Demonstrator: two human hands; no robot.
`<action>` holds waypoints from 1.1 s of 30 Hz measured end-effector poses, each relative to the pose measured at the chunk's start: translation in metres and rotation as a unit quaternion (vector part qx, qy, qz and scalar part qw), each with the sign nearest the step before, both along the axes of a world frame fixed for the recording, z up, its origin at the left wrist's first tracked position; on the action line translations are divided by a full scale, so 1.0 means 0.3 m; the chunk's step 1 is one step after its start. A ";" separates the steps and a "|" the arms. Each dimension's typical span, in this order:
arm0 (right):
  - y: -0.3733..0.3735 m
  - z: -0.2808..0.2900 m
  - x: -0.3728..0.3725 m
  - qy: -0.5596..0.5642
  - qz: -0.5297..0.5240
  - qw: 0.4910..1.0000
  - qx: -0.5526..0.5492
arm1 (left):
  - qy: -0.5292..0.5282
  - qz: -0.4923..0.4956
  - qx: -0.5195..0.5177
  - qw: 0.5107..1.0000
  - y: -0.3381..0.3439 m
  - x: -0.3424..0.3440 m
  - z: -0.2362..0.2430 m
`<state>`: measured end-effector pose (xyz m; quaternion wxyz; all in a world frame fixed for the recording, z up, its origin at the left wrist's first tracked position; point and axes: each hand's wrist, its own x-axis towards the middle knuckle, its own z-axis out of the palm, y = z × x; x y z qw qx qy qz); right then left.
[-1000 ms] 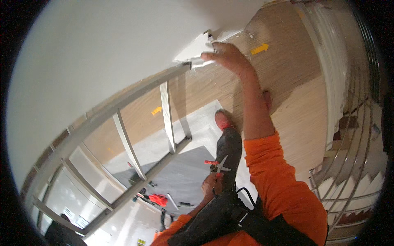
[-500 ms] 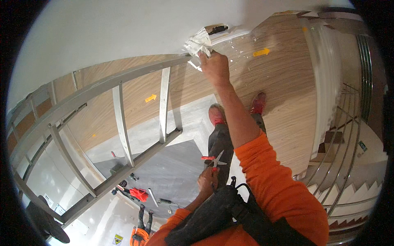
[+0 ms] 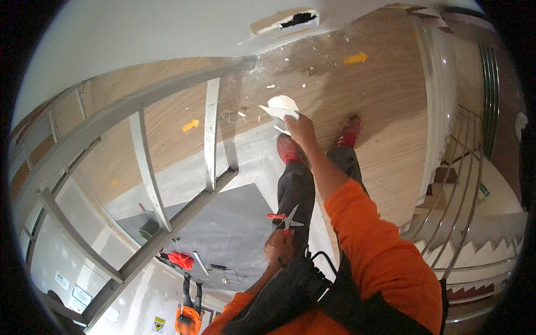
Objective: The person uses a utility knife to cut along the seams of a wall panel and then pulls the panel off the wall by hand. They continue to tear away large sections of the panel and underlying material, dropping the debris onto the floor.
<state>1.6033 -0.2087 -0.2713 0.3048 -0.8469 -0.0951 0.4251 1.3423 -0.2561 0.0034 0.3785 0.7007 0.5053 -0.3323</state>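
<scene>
My right hand (image 3: 301, 131) is stretched out in front of me, shut on a torn white scrap of wall facing (image 3: 282, 107). Above it, a ragged dark hole (image 3: 298, 18) gapes in the white wall surface. Close to my waist, my left hand (image 3: 277, 248) grips red-handled scissors (image 3: 286, 218) with the blades pointing up. Below both hands I see my dark trouser legs and red shoes (image 3: 349, 131) over a wooden floor.
A metal ladder (image 3: 209, 134) slants across the left. Underneath lies a grey sheet (image 3: 223, 229) with a red tool (image 3: 180, 259) and cables. White debris and yellow arrow marks (image 3: 355, 57) dot the floor. A curved staircase with railings (image 3: 474, 223) runs down the right.
My right hand has come down from the hole in the wall, bringing the white scrap away with it. The left hand with the scissors has stayed near my waist.
</scene>
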 end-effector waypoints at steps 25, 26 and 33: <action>0.463 0.348 0.672 -0.111 0.027 0.923 0.366 | 0.008 0.017 -0.035 0.999 -0.042 -0.066 -0.038; 0.475 0.357 0.654 -0.100 0.011 0.915 0.392 | 0.010 0.021 -0.037 0.999 -0.047 -0.063 -0.032; 0.436 0.199 0.634 -0.123 0.087 0.922 0.356 | 0.023 0.042 -0.048 0.998 -0.039 -0.051 -0.024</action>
